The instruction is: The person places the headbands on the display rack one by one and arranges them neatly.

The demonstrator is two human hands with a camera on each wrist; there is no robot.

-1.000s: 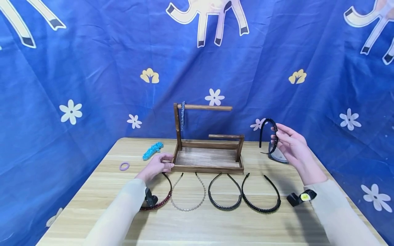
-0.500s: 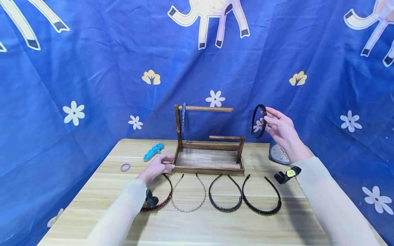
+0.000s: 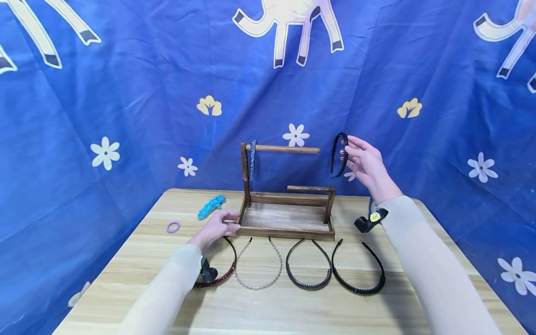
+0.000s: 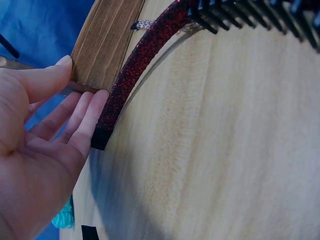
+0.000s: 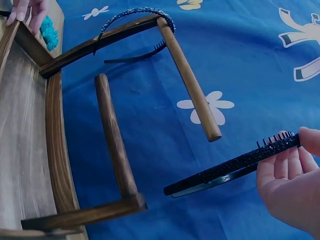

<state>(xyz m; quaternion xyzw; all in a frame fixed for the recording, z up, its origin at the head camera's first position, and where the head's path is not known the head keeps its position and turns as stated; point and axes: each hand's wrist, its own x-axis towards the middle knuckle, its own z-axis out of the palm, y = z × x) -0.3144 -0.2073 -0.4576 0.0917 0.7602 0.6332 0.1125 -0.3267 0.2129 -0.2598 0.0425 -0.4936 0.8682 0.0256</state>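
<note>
My right hand pinches a black toothed headband between thumb and fingers, held in the air. The headband is near the free end of the upper bar of a wooden rack, apart from it. A blue glittery headband hangs at the post end of that bar. With thumb and fingertips, my left hand grips the rack's left front corner. Close by its fingers lies a dark red glittery headband, partly covered by the left wrist in the head view.
On the table, a beaded headband and two dark headbands lie before the rack. A blue cord bundle and purple ring are at left. The lower bar juts leftward. A blue curtain hangs behind.
My right hand has lifted the black headband and carried it up and left, from the right side of the table toward the upper bar's end. The left hand stays on the rack corner.
</note>
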